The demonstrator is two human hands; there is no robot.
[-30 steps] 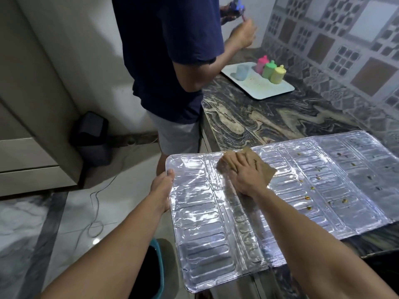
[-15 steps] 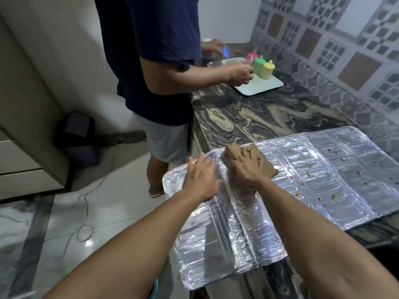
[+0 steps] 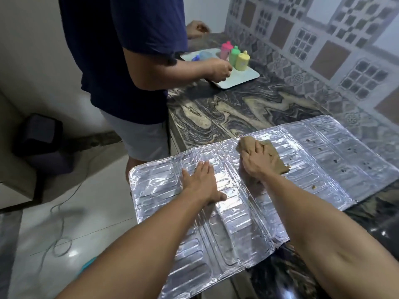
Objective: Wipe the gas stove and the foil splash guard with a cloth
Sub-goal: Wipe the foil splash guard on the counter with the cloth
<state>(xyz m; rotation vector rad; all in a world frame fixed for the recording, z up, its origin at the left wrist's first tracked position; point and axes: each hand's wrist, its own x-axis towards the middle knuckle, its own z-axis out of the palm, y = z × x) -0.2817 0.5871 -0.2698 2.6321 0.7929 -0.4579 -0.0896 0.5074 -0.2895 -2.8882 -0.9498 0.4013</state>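
Since a second ago the left hand (image 3: 200,184) has left the foil's edge and now lies flat, fingers straight, pressing the foil splash guard (image 3: 237,234) down. That guard is spread flat on the marble countertop (image 3: 226,113), its left panel hanging past the counter edge. Near its far edge the right hand (image 3: 255,162) presses a brown cloth (image 3: 274,156) under flat fingers. Brown specks (image 3: 314,187) dot the right panels. Beyond, a person in a navy T-shirt (image 3: 129,50) reaches toward a white tray (image 3: 244,77) of coloured bottles (image 3: 234,55).

Probably a home kitchen: veined stone counter (image 3: 237,108), patterned wall tiles (image 3: 323,50), tray (image 3: 244,78) of coloured bottles (image 3: 241,60).
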